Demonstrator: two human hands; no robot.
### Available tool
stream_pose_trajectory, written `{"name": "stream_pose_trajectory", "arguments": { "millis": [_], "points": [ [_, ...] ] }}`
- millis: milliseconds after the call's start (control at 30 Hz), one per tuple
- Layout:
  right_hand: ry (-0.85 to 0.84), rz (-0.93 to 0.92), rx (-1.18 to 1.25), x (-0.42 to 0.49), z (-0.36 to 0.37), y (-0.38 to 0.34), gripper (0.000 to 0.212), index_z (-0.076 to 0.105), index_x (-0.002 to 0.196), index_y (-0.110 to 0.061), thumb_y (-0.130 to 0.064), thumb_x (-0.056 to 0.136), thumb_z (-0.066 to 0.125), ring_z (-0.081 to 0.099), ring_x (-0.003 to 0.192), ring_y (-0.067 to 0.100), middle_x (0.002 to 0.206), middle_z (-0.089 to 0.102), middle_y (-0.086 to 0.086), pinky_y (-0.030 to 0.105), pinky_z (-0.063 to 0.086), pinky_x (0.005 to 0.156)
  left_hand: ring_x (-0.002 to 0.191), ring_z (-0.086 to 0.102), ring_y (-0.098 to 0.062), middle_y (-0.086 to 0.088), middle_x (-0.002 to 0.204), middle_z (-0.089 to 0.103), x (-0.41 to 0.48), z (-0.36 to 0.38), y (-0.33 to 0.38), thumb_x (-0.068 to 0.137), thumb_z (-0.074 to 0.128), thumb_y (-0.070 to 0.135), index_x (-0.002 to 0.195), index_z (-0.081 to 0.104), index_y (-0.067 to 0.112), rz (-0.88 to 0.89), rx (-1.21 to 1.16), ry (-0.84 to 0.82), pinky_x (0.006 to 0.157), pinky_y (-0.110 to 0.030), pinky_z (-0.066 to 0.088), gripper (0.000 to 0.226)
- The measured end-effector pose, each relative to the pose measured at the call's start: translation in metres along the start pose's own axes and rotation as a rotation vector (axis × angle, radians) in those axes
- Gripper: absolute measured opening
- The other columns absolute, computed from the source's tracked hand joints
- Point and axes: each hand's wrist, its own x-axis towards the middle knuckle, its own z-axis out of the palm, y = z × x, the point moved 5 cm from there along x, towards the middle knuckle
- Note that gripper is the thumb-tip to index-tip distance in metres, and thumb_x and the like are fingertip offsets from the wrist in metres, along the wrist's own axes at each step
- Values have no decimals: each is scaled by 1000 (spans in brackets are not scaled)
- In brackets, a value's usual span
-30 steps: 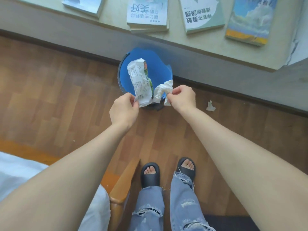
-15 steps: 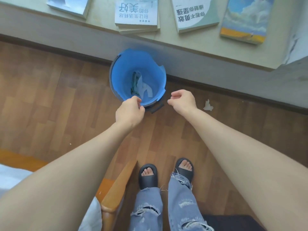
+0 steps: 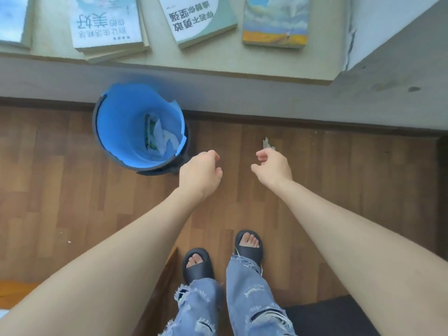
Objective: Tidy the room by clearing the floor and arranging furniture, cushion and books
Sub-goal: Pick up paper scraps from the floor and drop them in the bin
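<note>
A: What's left on the brown wood-plank floor (image 3: 72,178)?

B: One small crumpled white paper scrap (image 3: 268,144), just beyond the right hand (image 3: 272,167). That hand is loosely curled and holds nothing. So is the left hand (image 3: 200,174), beside the round blue-lined bin (image 3: 116,122).

A: Best approach?

B: I'd pinch the scrap by the fingertips, then release it squarely over the bin's opening.

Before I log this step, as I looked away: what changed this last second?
The left hand dropped the white printed wrapper and the right hand the crumpled white tissue into the blue-lined round bin; both grips, now empty, drew back rightward. The paperback books and white paper scrap stayed.
</note>
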Motion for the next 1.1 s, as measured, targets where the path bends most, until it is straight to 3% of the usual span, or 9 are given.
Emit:
{"name": "stream_pose_trajectory", "arguments": {
  "millis": [367, 533, 700, 900, 1100],
  "points": [
    [164, 143, 100, 85, -4, 105, 36, 60, 121, -22, -21, 86, 67, 61, 110, 15, 124, 63, -6, 34, 51, 94, 109, 56, -24, 1, 120, 59, 71, 86, 37, 91, 53, 35, 123, 52, 22, 78, -7, -30, 85, -36, 44, 34],
    [175, 99, 35, 127, 22, 135, 41, 56, 126, -20, -23, 87, 67, 60, 112, 17, 126, 59, -3, 37, 52, 92, 105, 56, -25, 0, 115, 59, 103, 133, 24, 92, 53, 34, 120, 53, 20, 109, 41, -49, 81, -35, 43, 32],
    [182, 64, -68, 169, 50, 157, 45, 54, 129, -19, -25, 88, 68, 60, 105, 19, 130, 56, -1, 31, 49, 81, 100, 58, -28, -3, 111, 60, 133, 186, 8, 90, 55, 34, 114, 54, 16, 116, 80, -102, 83, -42, 49, 30],
    [145, 21, -193, 222, 77, 169, 50, 51, 134, -21, -24, 87, 68, 58, 114, 23, 135, 51, 2, 30, 45, 83, 107, 57, -27, -3, 117, 60, 167, 231, -7, 90, 56, 31, 124, 51, 20, 191, 115, -142, 84, -40, 49, 36],
    [105, 17, -249, 263, 99, 171, 45, 51, 129, -17, -35, 90, 64, 60, 105, 27, 131, 47, 7, 32, 44, 77, 107, 57, -26, -2, 117, 62, 194, 256, -23, 91, 56, 31, 127, 52, 22, 206, 92, -92, 81, -38, 49, 38]
  ]
}}
